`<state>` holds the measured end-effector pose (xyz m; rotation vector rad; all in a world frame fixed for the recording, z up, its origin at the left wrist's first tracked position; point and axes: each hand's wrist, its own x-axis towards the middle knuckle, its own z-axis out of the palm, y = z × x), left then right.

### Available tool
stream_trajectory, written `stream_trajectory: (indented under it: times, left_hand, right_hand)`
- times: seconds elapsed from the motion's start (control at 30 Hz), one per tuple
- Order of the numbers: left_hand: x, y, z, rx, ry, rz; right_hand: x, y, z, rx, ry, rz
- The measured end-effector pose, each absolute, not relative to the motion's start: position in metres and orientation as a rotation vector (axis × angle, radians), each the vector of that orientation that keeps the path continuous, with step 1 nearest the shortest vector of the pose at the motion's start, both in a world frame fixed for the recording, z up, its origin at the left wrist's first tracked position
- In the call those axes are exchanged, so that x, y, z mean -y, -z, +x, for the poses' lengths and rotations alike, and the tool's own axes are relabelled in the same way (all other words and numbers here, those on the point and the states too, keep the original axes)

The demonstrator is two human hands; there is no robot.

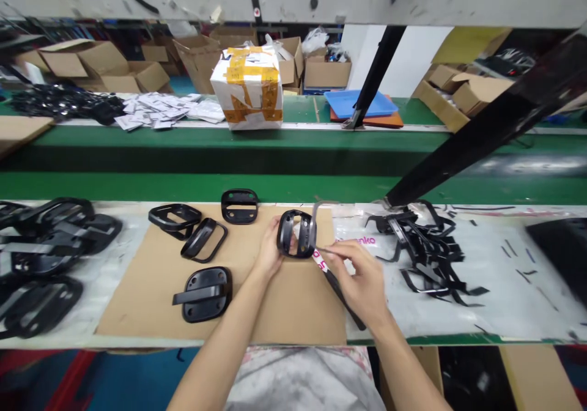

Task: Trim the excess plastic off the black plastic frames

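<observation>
The left hand (270, 249) is closed on the left side of a black oval frame (283, 235), which is held up at the centre of the frame of view, over the right part of a cardboard sheet (293, 313). The right hand (362, 279) has a narrow grip: thumb and forefinger pinch a thin dark strip (324, 251) at the lower right edge of the oval frame. A curved grey band (313, 221) rises along that same right edge and bends over at its top. Below the right fingers, a long black piece (342, 295) slants toward the lower right, crossing the cardboard's right edge.

Left of the hands, four further black frames lie on the cardboard: one upper centre (239, 206), two close together to its left (174, 215) (205, 240), and one lower (207, 295) with a strap projecting past its left edge. A heap of black frames (50, 240) occupies the left of the view.

Bare cardboard shows below the held frame, between the forearms. To the right, white covering (367, 221) separates the cardboard from a tangled pile of black straps (424, 252). A black post (458, 136) slants down to the bench just behind that pile, bounding room at upper right.
</observation>
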<state>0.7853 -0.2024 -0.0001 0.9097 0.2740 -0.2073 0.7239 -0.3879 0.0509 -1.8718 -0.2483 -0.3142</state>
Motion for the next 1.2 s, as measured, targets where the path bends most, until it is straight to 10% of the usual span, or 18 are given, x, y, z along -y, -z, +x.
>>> stream_trajectory:
  times: [0.67, 1.2]
  left_hand:
    - [0.204, -0.007, 0.779, -0.16, 0.311, 0.848]
    - [0.218, -0.042, 0.708, -0.101, 0.333, 1.052]
  right_hand:
    - [0.377, -0.044, 0.727, 0.554, -0.287, -1.972]
    - [0.376, -0.048, 0.689, 0.258, 0.028, -1.782]
